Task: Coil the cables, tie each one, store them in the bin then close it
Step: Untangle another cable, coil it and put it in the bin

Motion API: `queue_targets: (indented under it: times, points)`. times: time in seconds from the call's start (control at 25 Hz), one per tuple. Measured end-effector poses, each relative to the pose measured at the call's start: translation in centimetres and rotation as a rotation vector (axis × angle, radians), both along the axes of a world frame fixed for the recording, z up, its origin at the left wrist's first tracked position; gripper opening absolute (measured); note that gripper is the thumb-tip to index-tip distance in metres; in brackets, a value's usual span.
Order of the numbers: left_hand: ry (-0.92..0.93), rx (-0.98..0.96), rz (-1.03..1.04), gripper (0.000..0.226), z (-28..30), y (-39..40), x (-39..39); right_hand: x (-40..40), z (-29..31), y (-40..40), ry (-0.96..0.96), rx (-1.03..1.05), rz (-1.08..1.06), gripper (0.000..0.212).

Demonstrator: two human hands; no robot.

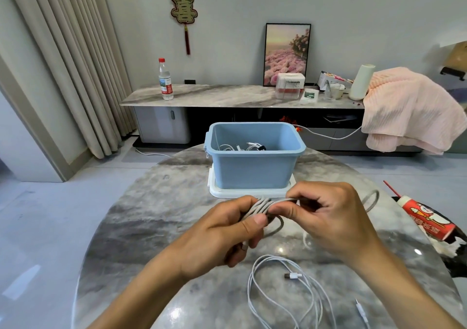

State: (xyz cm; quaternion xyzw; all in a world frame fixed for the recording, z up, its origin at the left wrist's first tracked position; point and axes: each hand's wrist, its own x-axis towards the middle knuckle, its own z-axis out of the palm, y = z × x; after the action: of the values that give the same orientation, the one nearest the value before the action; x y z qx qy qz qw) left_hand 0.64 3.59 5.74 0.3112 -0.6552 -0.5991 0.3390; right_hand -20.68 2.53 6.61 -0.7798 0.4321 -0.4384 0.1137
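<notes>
Centre frame, the bin [254, 167] sits on its lid [250, 192] on the table [156, 227], coiled cables [242, 147] inside, both hands [227, 230] just below holding a cable bundle [262, 206], loose cable [285, 285] lower right.

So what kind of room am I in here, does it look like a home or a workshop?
Most likely a home living room: a low marble-topped cabinet along the wall, floor-length curtains, a framed flower picture and a red hanging ornament. A pink blanket lies draped over the cabinet's end.

Grey walls, beige curtains [75, 63], marble sideboard [214, 96], framed flower picture [286, 53], pale tiled floor [38, 202].
</notes>
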Motion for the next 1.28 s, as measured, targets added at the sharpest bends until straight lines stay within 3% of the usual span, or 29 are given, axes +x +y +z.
queue_targets:
  times: [0.16, 0.32, 0.44, 0.56, 0.68, 0.8, 0.92, 1.04, 1.08, 1.16, 1.28]
  points:
    - [0.079, 0.110, -0.091, 0.022, 0.3, 0.4, 0.6, 0.0, -1.0, -0.7, -0.144, 0.069, 0.065, 0.057]
    - [0.560, 0.444, -0.194, 0.017, 0.4, 0.5, 1.1, 0.7, -3.4, -1.0, -0.240, 0.222, 0.060, 0.057]
    - [0.807, 0.556, -0.231, 0.015, 0.4, 0.1, 1.1, 2.4, -4.5, -0.5, -0.238, 0.416, 0.137, 0.055]
    - [0.928, 0.569, -0.191, 0.012, 0.5, 0.1, 1.0, 3.2, -4.1, 0.2, -0.310, 0.588, 0.203, 0.044]
    - [0.990, 0.548, 0.032, 0.015, 0.9, 0.4, 0.5, 3.7, -4.4, 1.0, -0.109, 0.579, 0.122, 0.028]
    - [0.881, 0.459, 0.328, 0.015, 1.0, 0.1, 0.1, 5.2, -5.0, 2.6, 0.042, 0.594, 0.131, 0.010]
    - [0.564, 0.322, 0.514, 0.015, 0.2, -0.2, -0.3, 6.6, -4.1, 4.1, 0.271, 0.527, 0.076, 0.013]
    - [0.060, -0.157, 0.565, 0.013, -0.9, 0.1, -0.6, 6.5, -2.7, 4.4, 0.720, 0.095, -0.055, 0.018]
    - [-0.090, -0.311, 0.549, 0.012, -1.4, 0.0, -0.7, 6.0, -2.4, 4.4, 0.736, -0.044, -0.084, 0.021]
    - [-0.234, -0.417, 0.495, 0.010, -1.7, -0.3, -0.4, 4.6, -1.5, 3.8, 0.687, -0.232, -0.057, 0.018]
    - [-0.087, -0.176, 0.278, 0.023, -1.2, -0.5, 0.0, 1.4, 0.7, 2.5, 0.506, -0.306, -0.043, 0.031]
